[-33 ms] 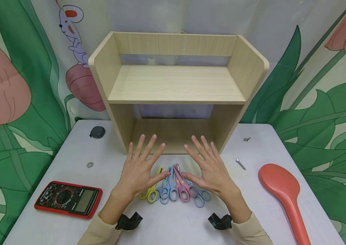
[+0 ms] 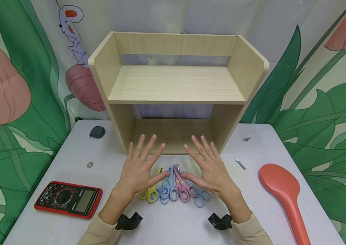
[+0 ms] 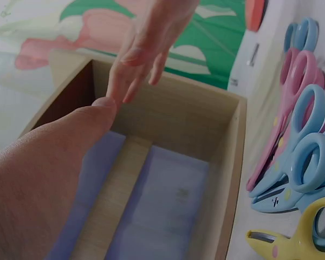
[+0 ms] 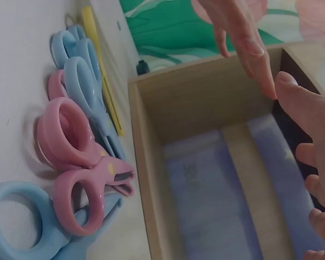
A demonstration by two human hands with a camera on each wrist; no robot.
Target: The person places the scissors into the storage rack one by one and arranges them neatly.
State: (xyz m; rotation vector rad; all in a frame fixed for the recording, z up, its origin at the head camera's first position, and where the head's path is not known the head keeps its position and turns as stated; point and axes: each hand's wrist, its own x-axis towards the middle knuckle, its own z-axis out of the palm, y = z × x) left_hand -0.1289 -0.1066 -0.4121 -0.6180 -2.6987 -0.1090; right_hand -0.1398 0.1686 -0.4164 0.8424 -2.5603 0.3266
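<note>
**Two open hands above a fan of scissors**

As we looked down from the head camera, our left hand (image 2: 138,169) and right hand (image 2: 210,169) hovered flat, fingers spread and straight, gripping nothing. Between and just beneath them lay the scissors (image 2: 174,185), fanned on the white table (image 2: 53,149): handles toward us, blades pointing away at the wooden shelf (image 2: 176,85). Both thumbs reached the pile about equally; we could not tell whether they touched it.
</note>
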